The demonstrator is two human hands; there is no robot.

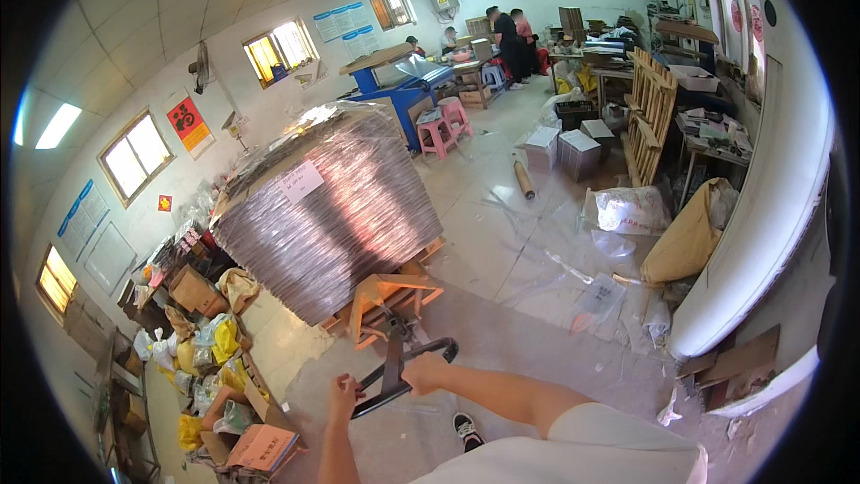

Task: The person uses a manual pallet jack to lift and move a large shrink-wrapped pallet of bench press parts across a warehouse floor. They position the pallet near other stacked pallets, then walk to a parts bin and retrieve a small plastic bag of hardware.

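We look down at our two hands on a pallet truck (363, 312), which is orange, with a black handle (394, 367). Our right hand (424, 374) has its fingers closed around this handle. Our left hand (344, 392) is at the left end of the handle with its fingers bent inward (we cannot tell if they grip it or only touch it). The truck stands just before us, at the near side of a big stack (358, 206) wrapped in clear film, and a white paper (302, 181) is on the stack's side. Behind the stack are pink stools (436, 136). To the left, bags and boxes lie in a pile (215, 350); to the right, a brown sack (685, 237) leans near a white sack (632, 211).
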